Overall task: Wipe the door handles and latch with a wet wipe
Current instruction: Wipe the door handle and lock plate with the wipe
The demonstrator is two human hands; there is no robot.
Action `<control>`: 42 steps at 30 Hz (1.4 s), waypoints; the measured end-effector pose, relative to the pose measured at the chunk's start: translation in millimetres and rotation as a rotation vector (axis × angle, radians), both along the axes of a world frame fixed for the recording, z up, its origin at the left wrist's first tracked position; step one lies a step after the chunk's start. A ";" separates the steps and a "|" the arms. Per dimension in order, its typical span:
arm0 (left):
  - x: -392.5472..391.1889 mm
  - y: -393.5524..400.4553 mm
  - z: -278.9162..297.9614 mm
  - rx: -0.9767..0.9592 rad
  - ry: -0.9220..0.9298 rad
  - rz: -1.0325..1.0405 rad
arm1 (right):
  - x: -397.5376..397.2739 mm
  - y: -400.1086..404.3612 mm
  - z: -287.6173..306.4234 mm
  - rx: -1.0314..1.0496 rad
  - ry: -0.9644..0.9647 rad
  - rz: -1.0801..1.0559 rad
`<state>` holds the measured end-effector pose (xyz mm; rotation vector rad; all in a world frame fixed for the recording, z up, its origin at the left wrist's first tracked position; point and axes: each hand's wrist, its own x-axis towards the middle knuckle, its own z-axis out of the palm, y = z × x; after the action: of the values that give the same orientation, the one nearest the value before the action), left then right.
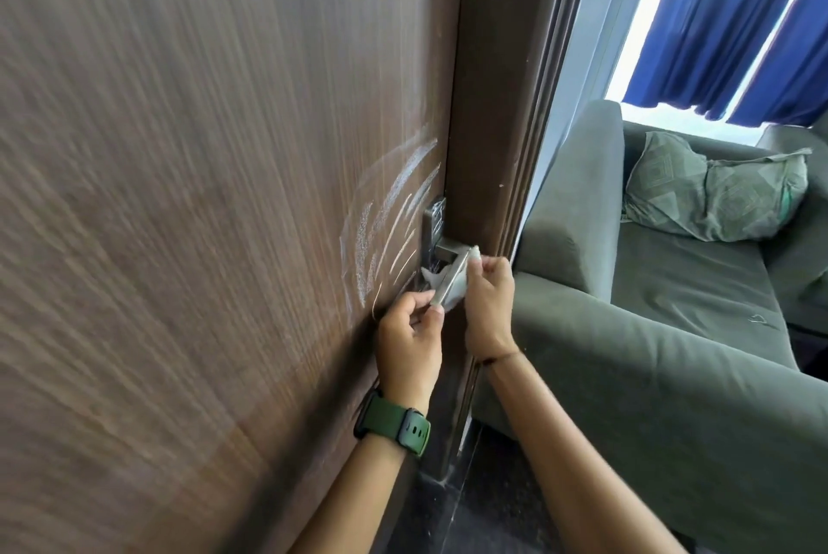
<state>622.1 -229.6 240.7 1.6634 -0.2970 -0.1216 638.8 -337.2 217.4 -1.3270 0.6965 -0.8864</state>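
Note:
A metal lever door handle (452, 273) sticks out from its silver backplate (432, 221) on the brown wooden door (201, 217). A white wet wipe (450, 303) is wrapped under and around the lever. My right hand (488, 307) pinches the wipe at the lever's upper end. My left hand (410, 338), with a green watch on the wrist, grips the lever's free lower end together with the wipe. The latch on the door's edge is hidden behind my hands.
White scuff marks (390, 230) arc across the door left of the backplate. The dark door frame (497, 105) stands just right of the handle. A grey-green sofa (649, 307) with a patterned cushion (717, 199) fills the right side, with blue curtains (735, 24) behind it.

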 end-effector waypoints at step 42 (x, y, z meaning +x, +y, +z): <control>-25.7 -23.1 5.6 0.528 -0.426 0.387 | -12.1 -1.3 -19.6 0.441 -0.095 0.442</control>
<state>596.5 -252.7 246.4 2.2369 -0.2682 0.4894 626.7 -338.5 197.8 -0.9790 0.4620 -0.4040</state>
